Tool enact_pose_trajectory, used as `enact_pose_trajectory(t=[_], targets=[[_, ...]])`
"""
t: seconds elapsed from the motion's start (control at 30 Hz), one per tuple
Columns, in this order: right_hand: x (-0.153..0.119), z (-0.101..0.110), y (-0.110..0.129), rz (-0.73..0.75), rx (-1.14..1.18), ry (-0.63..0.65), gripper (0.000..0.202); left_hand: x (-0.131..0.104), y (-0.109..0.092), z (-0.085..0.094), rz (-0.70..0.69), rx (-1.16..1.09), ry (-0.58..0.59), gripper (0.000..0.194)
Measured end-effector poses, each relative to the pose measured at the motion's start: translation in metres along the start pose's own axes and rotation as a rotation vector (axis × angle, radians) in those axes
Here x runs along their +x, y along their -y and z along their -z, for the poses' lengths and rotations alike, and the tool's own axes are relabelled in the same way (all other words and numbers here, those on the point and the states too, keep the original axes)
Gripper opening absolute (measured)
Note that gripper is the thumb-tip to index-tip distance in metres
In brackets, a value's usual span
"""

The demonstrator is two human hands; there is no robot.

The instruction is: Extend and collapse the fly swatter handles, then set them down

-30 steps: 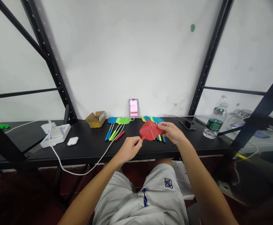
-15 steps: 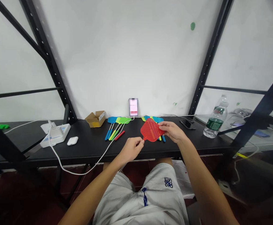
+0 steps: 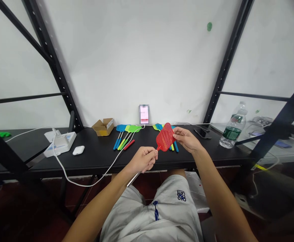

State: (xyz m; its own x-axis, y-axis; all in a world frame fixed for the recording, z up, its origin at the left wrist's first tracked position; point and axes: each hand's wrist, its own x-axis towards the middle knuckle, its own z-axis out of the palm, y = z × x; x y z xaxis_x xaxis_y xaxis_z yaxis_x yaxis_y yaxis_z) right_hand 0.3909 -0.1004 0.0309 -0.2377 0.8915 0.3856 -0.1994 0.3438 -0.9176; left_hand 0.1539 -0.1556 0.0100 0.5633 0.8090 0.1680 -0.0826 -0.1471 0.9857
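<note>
A red fly swatter head [image 3: 165, 137], full of small holes, is held over the table's front part. My left hand [image 3: 144, 158] is closed around its narrow neck, and a metal rod [image 3: 134, 179] sticks out below that hand toward my lap. Thumb and fingers of my right hand [image 3: 187, 138] pinch the head's right edge. On the table to the left lie blue swatters [image 3: 118, 139], green swatters [image 3: 125, 140] and a separate red handle [image 3: 129, 145]. Behind the red head, more blue and green swatters [image 3: 176, 146] are partly hidden.
A phone [image 3: 144, 114] leans on the wall. At left are a cardboard box [image 3: 103, 127], a white earphone case [image 3: 78, 150], a power strip [image 3: 61, 144] and a white cable [image 3: 106, 173] hanging over the edge. Dark phones [image 3: 202, 133] and water bottles [image 3: 230, 132] stand or lie at right.
The red head has turned more upright and moved slightly right. The metal rod now shows below my left hand. Both hands keep their grip.
</note>
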Motion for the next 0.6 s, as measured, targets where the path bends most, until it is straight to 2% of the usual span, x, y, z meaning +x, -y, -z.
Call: enact_pose_trajectory(t=[0.1, 0.2, 0.3, 0.4, 0.47, 0.6], targets=[[0.001, 0.001, -0.003, 0.083, 0.006, 0.015, 0.024, 0.0, -0.002, -0.004, 0.038, -0.118, 0.056, 0.026], [0.002, 0.0, -0.005, 0.134, -0.031, -0.029, 0.024, -0.002, -0.003, -0.008, 0.039, -0.077, 0.057, 0.026], [0.003, -0.001, -0.002, 0.095, -0.075, -0.141, 0.031, -0.007, -0.005, -0.011, -0.005, 0.18, -0.055, 0.027], [0.002, -0.003, 0.004, -0.061, -0.044, -0.212, 0.047, -0.011, -0.006, -0.014, -0.133, 0.51, -0.186, 0.032], [-0.001, -0.005, 0.008, -0.162, -0.004, -0.194, 0.052, -0.012, -0.006, -0.015, -0.23, 0.682, -0.226, 0.035], [-0.008, -0.008, 0.015, -0.155, -0.041, -0.038, 0.031, -0.01, -0.005, -0.014, -0.288, 0.813, -0.24, 0.034]])
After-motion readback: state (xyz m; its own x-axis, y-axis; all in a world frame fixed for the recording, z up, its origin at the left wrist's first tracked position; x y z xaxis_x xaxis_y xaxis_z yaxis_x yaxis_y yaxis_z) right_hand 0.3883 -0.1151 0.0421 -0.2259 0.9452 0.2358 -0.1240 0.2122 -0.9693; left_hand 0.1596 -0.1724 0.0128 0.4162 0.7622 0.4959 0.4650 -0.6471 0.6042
